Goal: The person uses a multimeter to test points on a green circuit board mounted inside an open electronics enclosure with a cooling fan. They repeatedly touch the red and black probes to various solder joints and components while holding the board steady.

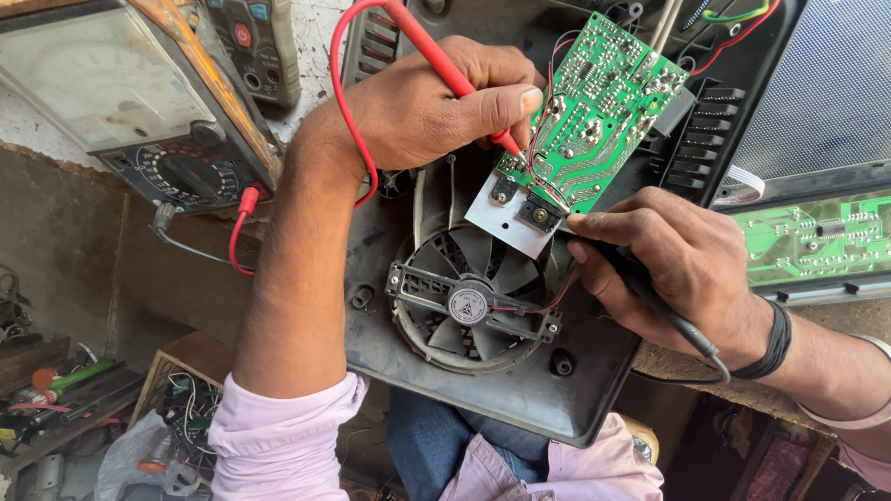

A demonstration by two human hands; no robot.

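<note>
**Two probes on the solder side of a green board**

The left hand [418, 107] is closed around a red plastic test probe [445, 70], pinched between thumb and forefinger low on the shaft, with its metal tip resting on the solder side of a green printed circuit board [594, 116]. The contact point sits just beyond the thumb tip, near the board's lower left corner. The right hand [677, 269] is closed on a black test probe [640, 283], held like a pen; its tip meets the board's lower edge just ahead of the forefinger, beside a flat silver metal heat-sink plate [501, 218] that carries a dark bolted component.

The board stands tilted over the open black plastic housing [483, 380], directly above a round black cooling fan [469, 301] that lies below both grips. The red lead [348, 121] loops back over the left wrist to an orange-framed analogue meter [139, 102], well away from that hand.

To probe well, each tip likely needs to sit squarely on one solder joint without bridging a neighbour. Fingers are best kept on the insulated shafts and both wrists steady, so the meter can be read without either tip slipping. The thin wires crossing the board near the red tip look easy to snag.
</note>
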